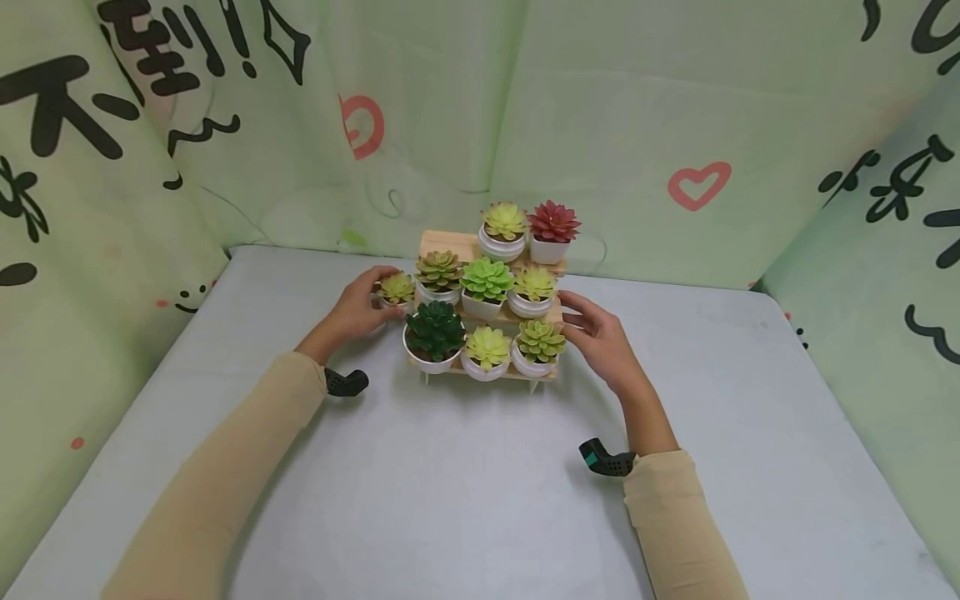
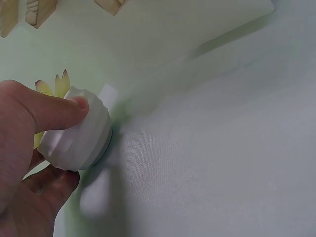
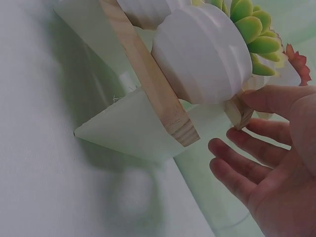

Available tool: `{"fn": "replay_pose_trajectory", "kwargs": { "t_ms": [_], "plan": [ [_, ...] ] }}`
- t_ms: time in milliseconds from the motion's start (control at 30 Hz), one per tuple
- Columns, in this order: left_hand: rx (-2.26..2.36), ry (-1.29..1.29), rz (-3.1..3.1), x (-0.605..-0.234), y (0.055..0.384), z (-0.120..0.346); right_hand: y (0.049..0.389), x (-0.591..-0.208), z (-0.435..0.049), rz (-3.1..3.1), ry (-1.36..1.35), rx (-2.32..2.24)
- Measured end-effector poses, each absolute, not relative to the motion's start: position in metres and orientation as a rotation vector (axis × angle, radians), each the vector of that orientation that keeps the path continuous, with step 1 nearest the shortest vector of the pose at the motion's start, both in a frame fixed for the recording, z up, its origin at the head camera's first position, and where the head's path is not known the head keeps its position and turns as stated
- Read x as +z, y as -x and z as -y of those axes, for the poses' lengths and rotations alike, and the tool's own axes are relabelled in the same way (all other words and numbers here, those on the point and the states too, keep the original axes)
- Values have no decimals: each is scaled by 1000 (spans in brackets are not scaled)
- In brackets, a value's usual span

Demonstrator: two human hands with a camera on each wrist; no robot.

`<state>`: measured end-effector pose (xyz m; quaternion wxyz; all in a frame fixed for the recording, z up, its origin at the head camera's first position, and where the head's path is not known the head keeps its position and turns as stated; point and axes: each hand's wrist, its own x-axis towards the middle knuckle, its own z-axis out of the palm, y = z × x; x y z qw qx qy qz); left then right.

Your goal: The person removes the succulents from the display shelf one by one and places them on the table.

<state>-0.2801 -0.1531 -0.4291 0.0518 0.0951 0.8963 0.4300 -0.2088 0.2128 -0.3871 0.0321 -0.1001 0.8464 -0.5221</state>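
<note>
My left hand grips a small yellow-green succulent in a white ribbed pot, thumb on one side and fingers on the other. It is beside the left end of a tiered wooden plant stand. My right hand is at the stand's right end. In the right wrist view its thumb and a fingertip pinch the end of a wooden slat, and the other fingers stay off the wood. On the bottom tier are a dark green succulent and two lighter ones.
The middle tier carries several succulents, a bright green one in the centre. On the top tier stand a yellow-green succulent and a red one. The stand sits on a white table, with a printed green curtain behind.
</note>
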Motion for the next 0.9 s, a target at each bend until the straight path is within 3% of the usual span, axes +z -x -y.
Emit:
{"fn": "replay_pose_trajectory", "kwargs": {
  "t_ms": [900],
  "plan": [
    [1296,-265,-2714,-424,284,154,209,-388,-213,-2605,329,-1611]
  ]
}}
